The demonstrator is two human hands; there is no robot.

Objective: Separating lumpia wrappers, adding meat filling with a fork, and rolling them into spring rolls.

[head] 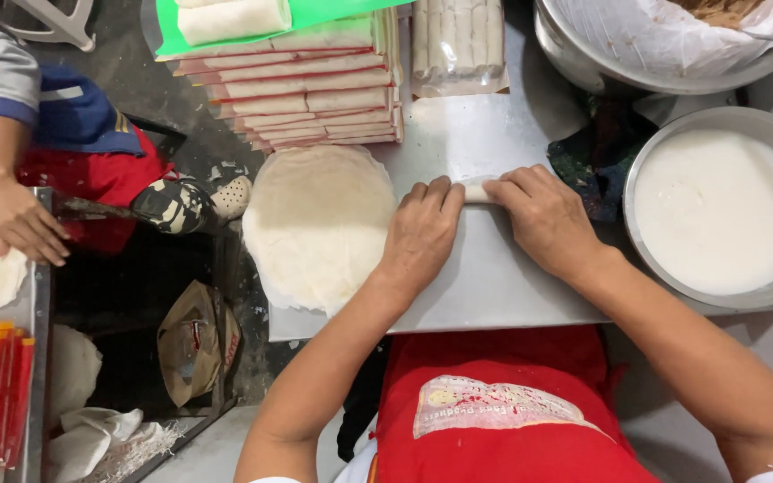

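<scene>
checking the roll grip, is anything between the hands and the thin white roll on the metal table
Nothing visible. The left hand and right hand both rest directly on the thin white roll on the flat metal table; only its middle shows between the fingers.

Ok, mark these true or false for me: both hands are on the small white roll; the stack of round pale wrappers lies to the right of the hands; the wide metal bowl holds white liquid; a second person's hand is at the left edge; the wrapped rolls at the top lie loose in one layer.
1. Both the left hand and the right hand press on the small white roll. True.
2. The stack of round pale wrappers lies right of the hands. False: it lies to their left.
3. The wide metal bowl holds white liquid. True.
4. Another person's hand shows at the left edge. True.
5. The wrapped rolls lie in one layer. False: they are stacked.
</scene>
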